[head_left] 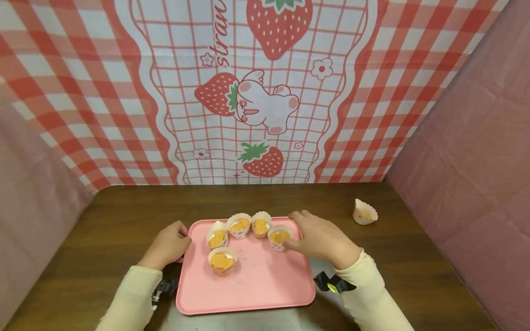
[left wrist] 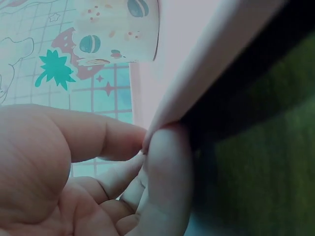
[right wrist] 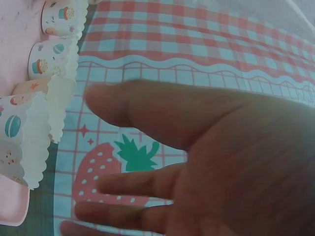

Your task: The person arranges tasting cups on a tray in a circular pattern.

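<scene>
My left hand pinches the left rim of a pink tray between thumb and fingers, as the left wrist view shows up close. Several paper baking cups with something orange-yellow inside stand on the tray, in a row along its back and left side. Over the tray's back right corner is my right hand, beside the rightmost paper cup. Its thumb and fingers are spread and extended in the right wrist view, with nothing between them. Nearest the front is another paper cup.
One more paper cup sits tilted on the dark wooden table, back right, off the tray. A strawberry-print cloth hangs behind the table. Pink cloth walls rise at both sides.
</scene>
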The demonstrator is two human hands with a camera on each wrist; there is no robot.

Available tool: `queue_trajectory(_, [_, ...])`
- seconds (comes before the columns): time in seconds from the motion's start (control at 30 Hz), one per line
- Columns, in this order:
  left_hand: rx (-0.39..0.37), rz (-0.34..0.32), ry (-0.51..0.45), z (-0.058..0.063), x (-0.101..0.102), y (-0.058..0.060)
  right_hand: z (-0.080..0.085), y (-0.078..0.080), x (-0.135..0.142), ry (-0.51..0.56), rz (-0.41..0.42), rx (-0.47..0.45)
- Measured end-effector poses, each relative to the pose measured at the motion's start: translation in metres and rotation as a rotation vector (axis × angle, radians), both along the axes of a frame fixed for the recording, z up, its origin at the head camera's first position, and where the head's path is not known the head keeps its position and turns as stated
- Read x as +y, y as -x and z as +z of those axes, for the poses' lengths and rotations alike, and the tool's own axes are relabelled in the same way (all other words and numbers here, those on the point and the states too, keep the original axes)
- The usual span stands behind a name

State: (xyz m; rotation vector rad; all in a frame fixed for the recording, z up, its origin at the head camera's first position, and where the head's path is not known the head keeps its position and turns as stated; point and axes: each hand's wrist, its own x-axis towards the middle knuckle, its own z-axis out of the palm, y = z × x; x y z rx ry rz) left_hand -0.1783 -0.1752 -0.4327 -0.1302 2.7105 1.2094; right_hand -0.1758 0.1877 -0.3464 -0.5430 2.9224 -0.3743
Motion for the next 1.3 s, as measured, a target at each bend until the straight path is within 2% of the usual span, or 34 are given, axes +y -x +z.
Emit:
queue_trajectory(0.3, [0.025, -0.004, -0.027, -0.002, -0.003, -0.001, 0.003, 0.001, 0.001, 0.105, 0.004, 0.214])
queue_trajectory(0.43, [0.006, -0.006, -0.029, -0.001, 0.000, 0.004, 0.011, 0.004, 0.018, 0.155, -0.013, 0.340])
queue_trajectory(0.5, [0.002, -0.014, -0.020, 0.000, 0.000, 0.005, 0.019, 0.008, 0.033, 0.178, -0.045, 0.407])
queue_trajectory(0.57, [0.003, -0.023, -0.017, 0.000, 0.000, 0.005, 0.028, 0.014, 0.050, 0.181, -0.094, 0.435])
queue_trajectory(0.67, [-0.006, -0.024, -0.016, -0.001, -0.001, 0.004, 0.038, 0.027, 0.080, 0.135, -0.180, 0.366])
queue_trajectory(0.77, [-0.018, -0.022, -0.016, -0.001, -0.002, 0.002, 0.038, 0.042, 0.110, 0.053, -0.233, 0.210])
queue_trajectory(0.9, [-0.028, -0.018, -0.017, -0.001, -0.003, 0.001, 0.021, 0.065, 0.145, -0.021, -0.232, 0.026])
queue_trajectory(1.0, [-0.021, -0.020, -0.027, -0.002, -0.004, 0.000, 0.007, 0.076, 0.166, -0.029, -0.227, -0.071])
queue_trajectory(1.1, [-0.006, -0.020, -0.032, -0.003, -0.003, 0.001, -0.003, 0.082, 0.181, -0.006, -0.236, -0.148])
queue_trajectory(1.3, [0.000, -0.032, 0.007, -0.003, -0.002, 0.003, -0.012, 0.090, 0.192, 0.024, -0.244, -0.221])
